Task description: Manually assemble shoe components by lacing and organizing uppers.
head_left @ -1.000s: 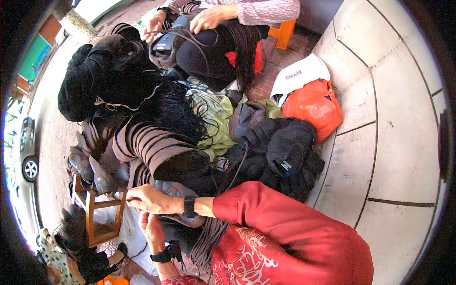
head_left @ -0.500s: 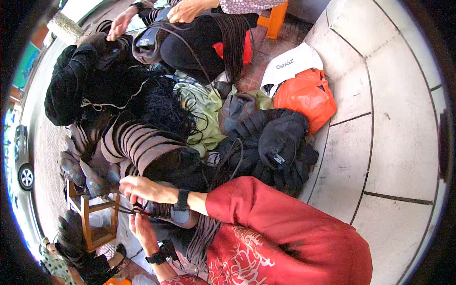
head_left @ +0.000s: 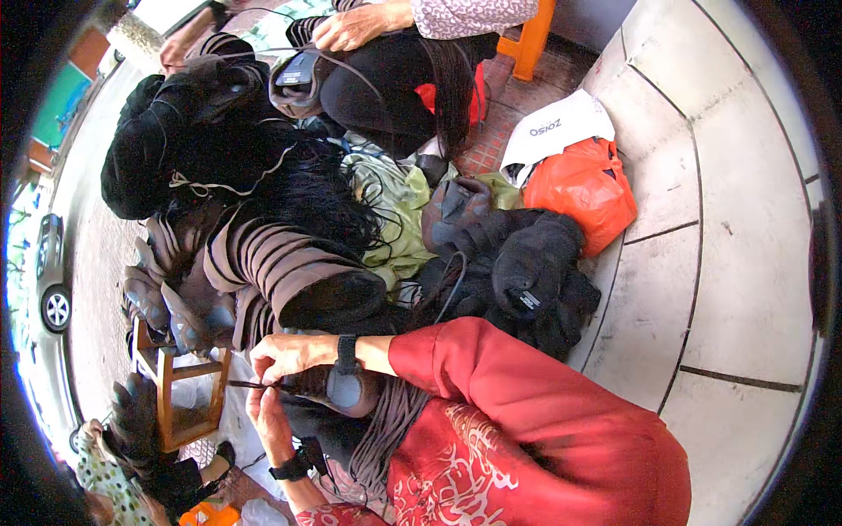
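My right hand (head_left: 282, 358), its wrist in a dark strap, pinches a thin dark lace (head_left: 244, 384). Just below it, my left hand (head_left: 270, 422) has its fingertips closed on the same lace, so the two hands nearly meet. Under my right wrist lies a shoe upper (head_left: 347, 392) with a grey-blue patch; its far part is hidden by the hand. A bundle of long grey-brown laces (head_left: 386, 438) hangs against my red shirt. Beyond my hands is a nested row of brown-and-black shoe uppers (head_left: 294, 279).
Across the pile, a co-worker's hands (head_left: 355, 26) handle another lace over black uppers. A black heap (head_left: 537, 267) and an orange plastic bag (head_left: 583, 188) lie to the right, near a tiled wall (head_left: 737, 289). A wooden stool (head_left: 167, 394) stands at left.
My fingertips have come closer together on the lace, and less of it trails out. The co-worker's left hand has moved away to the left, drawing a lace. The whole view has shifted slightly.
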{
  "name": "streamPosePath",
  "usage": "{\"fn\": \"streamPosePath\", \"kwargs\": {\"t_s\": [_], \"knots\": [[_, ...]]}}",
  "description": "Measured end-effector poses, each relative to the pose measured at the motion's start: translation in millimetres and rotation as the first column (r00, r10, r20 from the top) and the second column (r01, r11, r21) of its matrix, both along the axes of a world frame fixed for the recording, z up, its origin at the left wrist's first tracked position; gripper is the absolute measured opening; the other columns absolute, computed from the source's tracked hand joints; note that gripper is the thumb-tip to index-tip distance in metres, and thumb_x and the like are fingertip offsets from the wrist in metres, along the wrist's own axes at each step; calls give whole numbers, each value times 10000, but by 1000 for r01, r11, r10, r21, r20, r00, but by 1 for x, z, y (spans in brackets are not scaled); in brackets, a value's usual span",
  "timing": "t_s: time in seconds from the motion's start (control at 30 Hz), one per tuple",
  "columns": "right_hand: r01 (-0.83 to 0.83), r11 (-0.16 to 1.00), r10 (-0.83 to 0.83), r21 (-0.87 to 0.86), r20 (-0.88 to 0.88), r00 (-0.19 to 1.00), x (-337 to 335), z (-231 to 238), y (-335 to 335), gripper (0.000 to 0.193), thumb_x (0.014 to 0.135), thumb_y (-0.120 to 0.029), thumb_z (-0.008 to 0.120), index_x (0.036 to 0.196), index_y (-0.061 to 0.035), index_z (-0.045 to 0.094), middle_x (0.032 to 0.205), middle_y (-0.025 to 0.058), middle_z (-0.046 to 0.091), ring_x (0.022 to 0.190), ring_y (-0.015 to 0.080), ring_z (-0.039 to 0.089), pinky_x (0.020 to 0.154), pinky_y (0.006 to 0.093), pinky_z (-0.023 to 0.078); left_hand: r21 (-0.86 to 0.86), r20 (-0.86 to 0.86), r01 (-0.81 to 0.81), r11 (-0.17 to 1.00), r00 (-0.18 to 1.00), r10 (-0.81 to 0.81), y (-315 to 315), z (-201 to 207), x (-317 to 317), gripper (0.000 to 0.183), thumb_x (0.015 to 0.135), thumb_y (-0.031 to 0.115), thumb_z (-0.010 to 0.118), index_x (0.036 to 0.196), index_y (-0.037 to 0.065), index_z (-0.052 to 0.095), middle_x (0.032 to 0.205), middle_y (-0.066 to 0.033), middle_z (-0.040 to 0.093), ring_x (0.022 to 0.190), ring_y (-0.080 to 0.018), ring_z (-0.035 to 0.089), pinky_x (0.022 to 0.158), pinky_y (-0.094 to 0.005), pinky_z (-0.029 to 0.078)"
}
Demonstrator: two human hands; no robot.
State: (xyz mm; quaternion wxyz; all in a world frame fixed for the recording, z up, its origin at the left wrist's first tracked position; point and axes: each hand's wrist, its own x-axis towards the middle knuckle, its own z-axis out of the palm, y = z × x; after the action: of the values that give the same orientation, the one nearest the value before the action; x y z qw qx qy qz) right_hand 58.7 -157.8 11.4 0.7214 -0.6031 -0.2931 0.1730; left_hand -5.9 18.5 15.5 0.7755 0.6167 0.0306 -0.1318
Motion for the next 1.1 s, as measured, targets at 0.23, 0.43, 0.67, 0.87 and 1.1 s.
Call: {"fn": "streamPosePath", "kwargs": {"t_s": [0.23,0.43,0.67,0.87,1.1], "knots": [[8,998,-3,-56,74,997,5,7,-6,166,742,-143,585,794,8,537,694,68,575,650,151,540,573,297,430,102,26,-81,992,997,79,-29,20,4,284,791,47,475,1059,-34,529,1026,-79,562,912,-121,516,801,-239,389],[133,973,-82,-186,257,963,-4,18,15,179,714,-140,533,800,6,475,679,136,538,632,256,539,564,350,403,7,-77,-306,952,949,306,-3,-15,1,86,794,59,498,853,27,552,667,16,508,513,-72,416,482,-211,345],[157,969,-133,-191,130,982,-5,3,15,174,756,-163,539,815,1,533,669,113,560,600,209,552,545,315,423,-81,-168,-428,900,896,411,-21,-15,9,74,811,28,486,862,22,539,641,-44,547,449,-119,477,402,-211,382],[-161,987,126,-29,-491,862,9,-14,12,204,791,-174,541,882,0,593,679,24,552,595,90,507,520,215,421,-102,-94,-352,930,934,343,-20,-12,5,106,784,-39,447,812,29,523,701,-53,566,500,-123,526,450,-213,429],[-280,956,253,-85,-244,936,19,-13,0,153,773,-135,532,802,-2,602,621,-9,535,553,60,469,490,207,367,16,-140,-222,975,965,222,-28,7,11,117,773,-49,441,784,64,468,639,-30,527,539,-133,543,462,-220,440]]}}
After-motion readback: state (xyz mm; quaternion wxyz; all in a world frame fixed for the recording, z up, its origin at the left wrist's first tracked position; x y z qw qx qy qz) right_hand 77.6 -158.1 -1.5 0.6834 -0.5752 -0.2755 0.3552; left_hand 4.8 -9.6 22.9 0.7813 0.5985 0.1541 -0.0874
